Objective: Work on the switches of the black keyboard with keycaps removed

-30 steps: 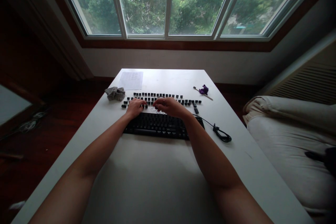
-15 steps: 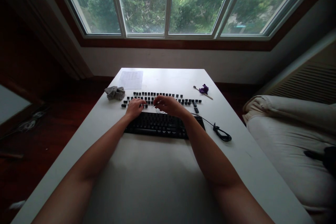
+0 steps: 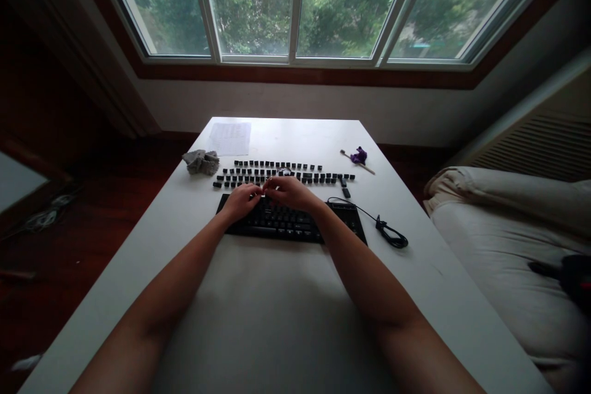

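Beyond the far end of the white table [image 3: 305,134], a wide window [image 3: 292,24] with pale frames and reddish-brown trim [image 3: 305,74] looks onto leafy green trees [image 3: 253,6]. Between trim and table shows a plain pale wall [image 3: 295,100]. Daylight brightens the table's far end; its near end lies in shade. Left of the table stretches a dark red floor [image 3: 60,283]; right of it sits a cream cushioned seat [image 3: 489,265], and past its far right corner, a slatted panel [image 3: 549,135].

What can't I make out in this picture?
All in the head view:
Keyboard: partly hidden by the left hand and right hand.
Anything held between them: too small to tell.
Paper: any writing is too small to read.
Black thing at right: cut off by the picture's edge.
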